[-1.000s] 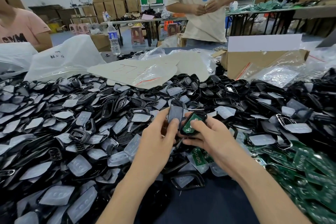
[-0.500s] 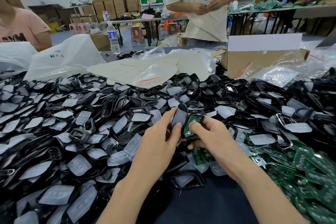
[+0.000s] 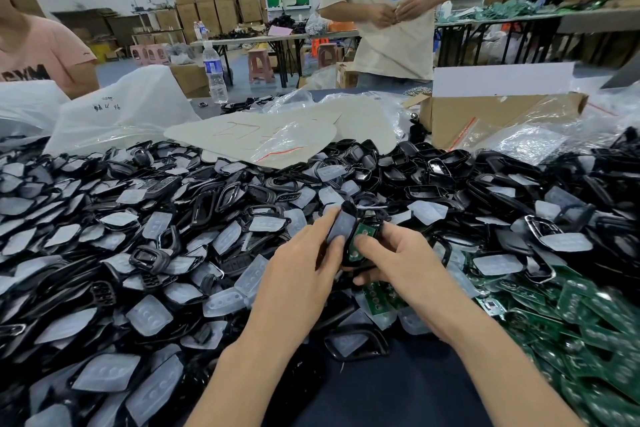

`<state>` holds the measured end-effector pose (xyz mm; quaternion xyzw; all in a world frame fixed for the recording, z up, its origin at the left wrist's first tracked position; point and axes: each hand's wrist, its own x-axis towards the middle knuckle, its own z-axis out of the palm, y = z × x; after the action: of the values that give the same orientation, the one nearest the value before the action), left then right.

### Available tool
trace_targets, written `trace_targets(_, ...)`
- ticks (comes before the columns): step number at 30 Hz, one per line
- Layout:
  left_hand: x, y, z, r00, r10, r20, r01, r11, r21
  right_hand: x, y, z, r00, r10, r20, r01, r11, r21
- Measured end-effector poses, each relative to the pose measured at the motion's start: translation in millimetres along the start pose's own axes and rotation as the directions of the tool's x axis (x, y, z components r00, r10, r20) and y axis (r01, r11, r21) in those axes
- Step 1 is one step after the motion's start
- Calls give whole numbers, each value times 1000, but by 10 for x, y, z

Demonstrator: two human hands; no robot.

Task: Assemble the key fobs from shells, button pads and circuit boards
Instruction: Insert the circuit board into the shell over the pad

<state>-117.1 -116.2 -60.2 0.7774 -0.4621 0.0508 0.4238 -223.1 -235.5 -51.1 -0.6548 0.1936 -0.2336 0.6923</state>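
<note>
Padded shell [image 3: 341, 226] pinched by left hand [image 3: 301, 274] fingers, board-filled shell [image 3: 361, 240] gripped by right hand [image 3: 408, 263] fingers, centre frame.

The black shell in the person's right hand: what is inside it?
A green circuit board lies inside the shell, held by the right hand. Its thumb covers the board's middle, and anything beneath the board is hidden.

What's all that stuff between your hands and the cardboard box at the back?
Head view: a heap of black shells and translucent button pads fills that stretch, up to the cardboard box.
</note>
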Motion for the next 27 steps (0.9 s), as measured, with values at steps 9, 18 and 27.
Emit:
trace_targets(9, -41, 43, -35, 999, 7, 33, -10, 998, 68, -10, -33, 13, 997, 1, 83, -6, 998, 63)
trace_targets(18, -76, 50, -18, 981, 52, 188, -84, 983, 163, -18, -7, 63, 1000, -24, -5, 24, 992, 124)
trace_targets(27, -37, -48, 40, 983, 61, 173, -44, 994, -102, -33, -43, 65, 1000, -10, -13, 12, 984, 176)
